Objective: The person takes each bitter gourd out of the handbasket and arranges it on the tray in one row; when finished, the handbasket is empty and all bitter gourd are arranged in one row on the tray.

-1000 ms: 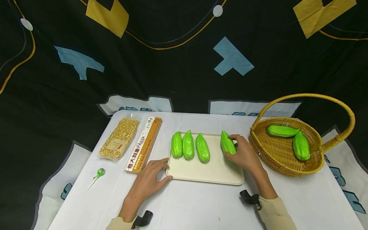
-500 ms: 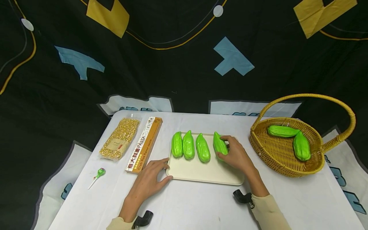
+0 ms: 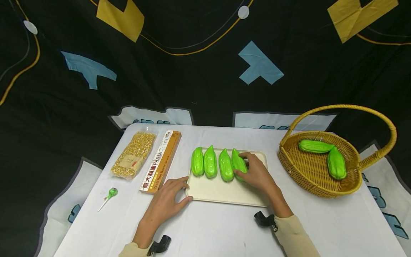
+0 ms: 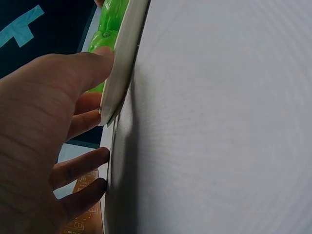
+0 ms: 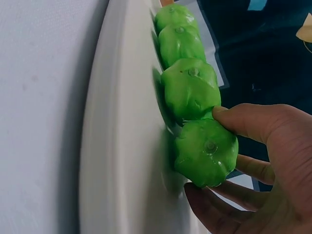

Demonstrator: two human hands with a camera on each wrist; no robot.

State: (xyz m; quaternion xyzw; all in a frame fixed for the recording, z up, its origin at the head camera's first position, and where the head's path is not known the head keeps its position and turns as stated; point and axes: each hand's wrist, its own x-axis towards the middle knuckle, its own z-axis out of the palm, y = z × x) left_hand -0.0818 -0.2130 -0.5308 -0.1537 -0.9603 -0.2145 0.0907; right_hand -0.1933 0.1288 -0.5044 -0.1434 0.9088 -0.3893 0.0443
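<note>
A fourth green bitter melon (image 3: 238, 161) lies on the cream tray (image 3: 210, 191) beside a similar bitter melon (image 3: 226, 165). My right hand (image 3: 257, 172) holds it, thumb on its left side and fingers on its right. In the right wrist view that bitter melon (image 5: 207, 152) touches its neighbour, where my thumb tip sits. To the left stand two more, a bitter melon (image 3: 210, 162) and another bitter melon (image 3: 197, 161). My left hand (image 3: 167, 200) rests at the tray's near left corner, fingers spread, thumb and fingertips touching the rim (image 4: 123, 63).
A wicker basket (image 3: 289, 173) with two bitter melons stands at the right, its tall handle arching over. Left of the tray lie a pasta box (image 3: 162, 160), a bag of corn kernels (image 3: 135, 153) and a green lollipop (image 3: 111, 193). A dark patterned cloth hangs behind the white table.
My right hand has moved left across the tray with its bitter melon, bringing it up against the row. The left hand has stayed at the corner.
</note>
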